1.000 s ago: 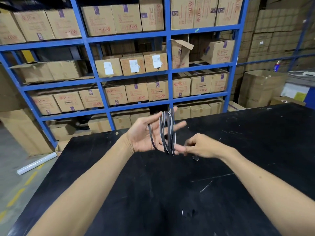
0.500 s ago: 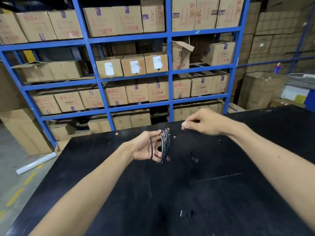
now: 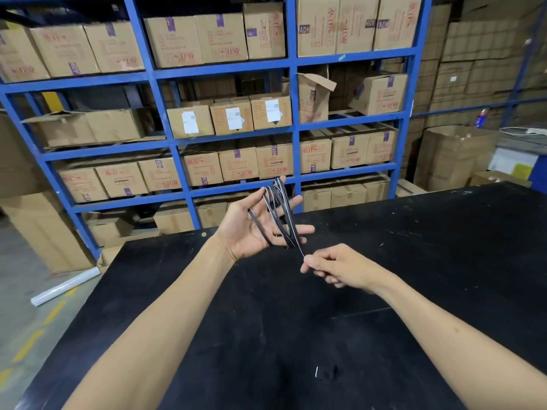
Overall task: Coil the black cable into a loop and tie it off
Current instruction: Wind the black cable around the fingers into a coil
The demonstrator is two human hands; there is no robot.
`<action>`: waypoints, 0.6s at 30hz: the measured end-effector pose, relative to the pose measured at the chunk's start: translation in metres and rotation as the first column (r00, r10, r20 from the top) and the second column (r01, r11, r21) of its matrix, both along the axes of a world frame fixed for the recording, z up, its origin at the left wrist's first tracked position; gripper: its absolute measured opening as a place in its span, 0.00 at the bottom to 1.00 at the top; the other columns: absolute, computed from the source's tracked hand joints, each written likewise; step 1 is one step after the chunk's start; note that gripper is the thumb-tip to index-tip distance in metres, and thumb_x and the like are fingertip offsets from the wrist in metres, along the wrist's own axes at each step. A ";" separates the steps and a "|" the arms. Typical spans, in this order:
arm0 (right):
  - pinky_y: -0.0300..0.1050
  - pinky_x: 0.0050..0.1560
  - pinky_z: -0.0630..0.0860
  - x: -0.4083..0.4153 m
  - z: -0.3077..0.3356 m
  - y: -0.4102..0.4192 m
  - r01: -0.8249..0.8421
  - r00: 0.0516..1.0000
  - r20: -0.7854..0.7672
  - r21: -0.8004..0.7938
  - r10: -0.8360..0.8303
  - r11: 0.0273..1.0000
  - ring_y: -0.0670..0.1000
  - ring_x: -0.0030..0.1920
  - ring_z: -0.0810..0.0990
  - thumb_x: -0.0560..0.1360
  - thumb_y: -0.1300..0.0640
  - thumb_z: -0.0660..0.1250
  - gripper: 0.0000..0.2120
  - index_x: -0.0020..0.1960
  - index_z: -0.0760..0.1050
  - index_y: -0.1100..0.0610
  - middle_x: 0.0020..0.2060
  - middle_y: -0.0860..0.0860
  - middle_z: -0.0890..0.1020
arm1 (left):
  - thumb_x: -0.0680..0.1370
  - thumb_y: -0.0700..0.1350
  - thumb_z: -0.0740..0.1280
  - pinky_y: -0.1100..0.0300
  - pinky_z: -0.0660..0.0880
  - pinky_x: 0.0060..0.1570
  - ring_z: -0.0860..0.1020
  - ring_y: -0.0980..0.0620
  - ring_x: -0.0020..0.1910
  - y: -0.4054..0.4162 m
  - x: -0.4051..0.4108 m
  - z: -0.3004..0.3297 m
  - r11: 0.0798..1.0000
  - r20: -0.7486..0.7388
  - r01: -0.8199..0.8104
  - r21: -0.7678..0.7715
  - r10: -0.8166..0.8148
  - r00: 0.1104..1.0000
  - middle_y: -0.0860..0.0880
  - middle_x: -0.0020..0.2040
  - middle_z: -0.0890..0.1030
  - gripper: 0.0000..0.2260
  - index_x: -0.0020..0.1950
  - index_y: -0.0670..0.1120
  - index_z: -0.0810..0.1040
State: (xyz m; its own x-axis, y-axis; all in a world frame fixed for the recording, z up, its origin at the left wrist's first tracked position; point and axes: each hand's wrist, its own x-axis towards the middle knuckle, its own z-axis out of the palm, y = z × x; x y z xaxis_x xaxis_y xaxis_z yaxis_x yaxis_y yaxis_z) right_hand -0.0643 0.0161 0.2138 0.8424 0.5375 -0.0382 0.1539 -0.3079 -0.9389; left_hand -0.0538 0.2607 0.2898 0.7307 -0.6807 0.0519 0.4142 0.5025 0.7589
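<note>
Over a black table (image 3: 444, 261), the splayed left hand (image 3: 254, 229) wears the cable (image 3: 281, 214); the right hand (image 3: 334, 266) apparently pinches its end.

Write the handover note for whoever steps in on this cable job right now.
Left hand: open, palm up, fingers spread, black cable wound in several loops around them, above the black table.
Right hand: pinching the cable's free end just below and right of the coil.
Done: most of the cable is coiled.
Left: wrap the free end around the loops and tie it off; no knot shows yet.
</note>
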 end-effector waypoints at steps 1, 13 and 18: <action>0.37 0.28 0.62 0.003 0.002 -0.002 0.021 0.999 -0.047 0.042 -0.019 0.999 0.45 0.29 0.65 0.74 0.39 0.72 0.18 0.50 0.87 0.54 0.33 0.46 0.72 | 0.85 0.56 0.54 0.25 0.63 0.67 0.70 0.21 0.67 0.000 -0.002 0.001 0.999 0.020 0.052 0.012 -0.052 0.998 0.43 0.78 0.67 0.20 0.77 0.59 0.67; 0.40 0.38 0.81 0.009 0.015 0.028 0.406 0.883 -0.436 0.520 -0.176 0.752 0.47 0.37 0.83 0.81 0.63 0.69 0.08 0.52 0.87 0.58 0.40 0.52 0.85 | 0.85 0.53 0.50 0.43 0.78 0.52 0.74 0.49 0.26 -0.007 -0.002 -0.016 0.995 0.082 0.093 0.026 -0.095 0.992 0.34 0.53 0.82 0.22 0.79 0.54 0.64; 0.53 0.54 0.82 -0.001 0.019 0.049 0.486 0.853 -0.431 0.455 -0.293 0.746 0.52 0.44 0.86 0.85 0.58 0.58 0.14 0.56 0.83 0.56 0.43 0.53 0.87 | 0.81 0.50 0.55 0.63 0.63 0.20 0.56 0.54 0.19 -0.019 0.001 -0.022 0.973 -0.007 -0.196 0.120 0.198 0.980 0.45 0.27 0.70 0.22 0.68 0.45 0.79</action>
State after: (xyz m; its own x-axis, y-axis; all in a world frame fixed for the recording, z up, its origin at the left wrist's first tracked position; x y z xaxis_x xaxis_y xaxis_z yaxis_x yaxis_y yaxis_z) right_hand -0.0651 0.0649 0.2329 0.9731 0.1767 -0.1482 -0.1949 0.2870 -0.9379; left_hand -0.0524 0.2418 0.2678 0.8510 -0.5239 -0.0355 0.3310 0.4826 0.8109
